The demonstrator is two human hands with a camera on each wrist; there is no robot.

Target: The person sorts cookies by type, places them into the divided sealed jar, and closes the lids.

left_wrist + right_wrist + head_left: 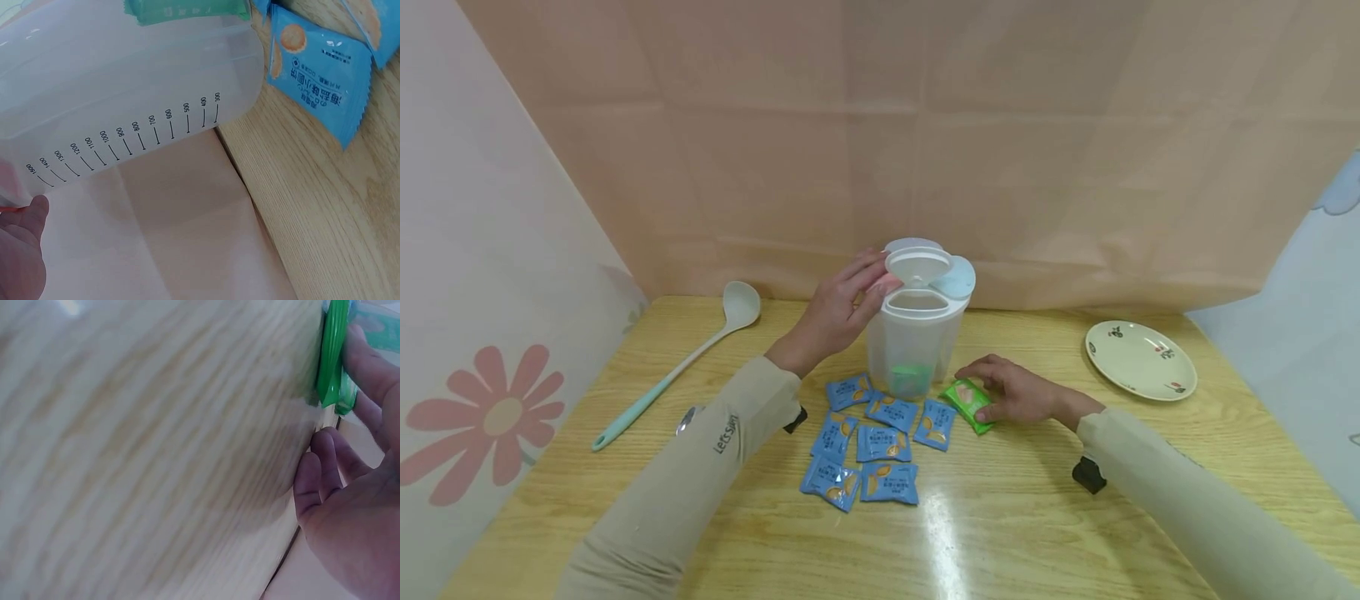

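A clear plastic container [917, 329] with its flip lid [917, 265] raised stands mid-table. My left hand [871, 290] grips its upper rim from the left; a fingertip [28, 215] shows beside the graduated wall [125, 94]. One green packet [910, 377] lies inside at the bottom [187, 9]. My right hand [981, 393] pinches another green packet [967, 404] lying on the table just right of the container, with a finger [369, 362] against the packet's edge [334, 356]. Several blue packets [872, 442] lie in front of the container, one close by [319, 75].
A pale green long-handled spoon [677, 367] lies at the left of the wooden table [1000, 533]. A cream patterned plate [1140, 360] sits at the far right. Paper screens wall in the back and sides.
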